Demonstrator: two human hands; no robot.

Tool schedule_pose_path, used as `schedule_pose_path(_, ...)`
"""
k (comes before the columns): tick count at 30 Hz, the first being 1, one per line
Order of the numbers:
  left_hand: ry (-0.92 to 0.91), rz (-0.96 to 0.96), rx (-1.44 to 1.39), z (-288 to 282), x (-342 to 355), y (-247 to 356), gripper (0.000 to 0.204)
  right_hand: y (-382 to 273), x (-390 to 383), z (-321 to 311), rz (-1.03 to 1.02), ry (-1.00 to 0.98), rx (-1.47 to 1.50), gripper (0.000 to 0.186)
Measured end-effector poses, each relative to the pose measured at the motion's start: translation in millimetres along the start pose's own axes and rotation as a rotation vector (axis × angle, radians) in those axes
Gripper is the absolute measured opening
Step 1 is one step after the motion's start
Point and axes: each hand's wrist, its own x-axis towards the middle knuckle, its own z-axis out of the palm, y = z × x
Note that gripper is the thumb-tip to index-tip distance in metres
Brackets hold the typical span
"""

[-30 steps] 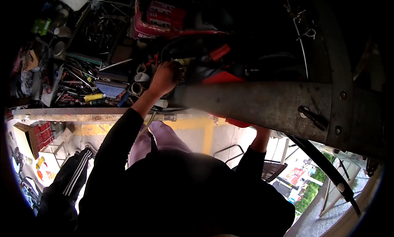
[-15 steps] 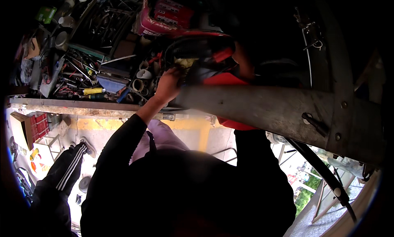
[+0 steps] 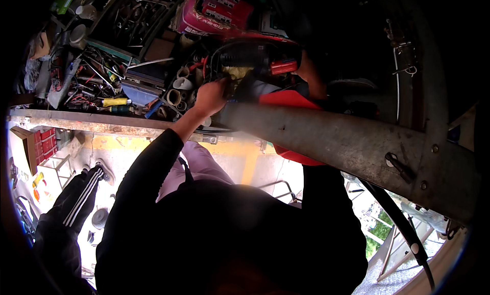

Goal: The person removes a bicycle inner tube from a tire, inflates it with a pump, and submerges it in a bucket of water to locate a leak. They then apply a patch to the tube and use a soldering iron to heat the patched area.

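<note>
My left hand [image 3: 210, 97] reaches over the bench edge, its fingers curled at the side of a dark, blurred object. What they hold is hidden in shadow. Right above those fingertips lies a crumpled yellow piece [image 3: 237, 72]. Beyond the metal beam, my right hand [image 3: 308, 74] is at the end of a red-and-black object [image 3: 283, 66] that looks like a tool body; its fingers are lost in the dark. Red material [image 3: 288, 98] shows by my right wrist, partly behind the beam.
A wide metal beam [image 3: 326, 129] crosses in front of my right forearm. Loose tools, a yellow-handled tool [image 3: 116, 101] and short tubes [image 3: 173, 97] crowd the bench at left. A pink box [image 3: 204, 24] stands behind. Another person's striped trouser leg [image 3: 84, 198] is at lower left.
The view has shifted slightly, so the bench and beam sit differently in it. Both hands stay by the same objects; the red-and-black object shows a little more clearly.
</note>
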Motion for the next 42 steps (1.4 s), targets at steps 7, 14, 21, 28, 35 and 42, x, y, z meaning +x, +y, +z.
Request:
schedule_pose_path(7, -0.032, -0.001, -0.049, -2, 5, -23, 0.028, 13, -13, -12, -0.019, -0.078, 0.070, 0.021)
schedule_pose_path(14, -0.092, -0.034, -0.241, -2, 6, -41, 0.026, -65, -49, -79, 0.171, -0.287, 0.360, 0.021)
schedule_pose_path(21, -0.084, -0.227, -0.672, -23, 8, -67, 0.015, -147, -68, -110, -0.035, -0.163, 0.620, 0.019)
schedule_pose_path(28, 0.179, -0.270, -0.873, -43, -9, -74, 0.015, -191, -42, -132, -0.235, -0.099, 0.739, 0.018)
schedule_pose_path(35, 0.514, -0.288, -0.982, -84, -33, -89, 0.021, -223, -25, -143, -0.196, -0.119, 0.841, 0.012)
schedule_pose_path(42, 0.671, -0.318, -1.204, -115, -59, -73, 0.016, -220, -12, -135, -0.170, -0.148, 0.782, 0.016)
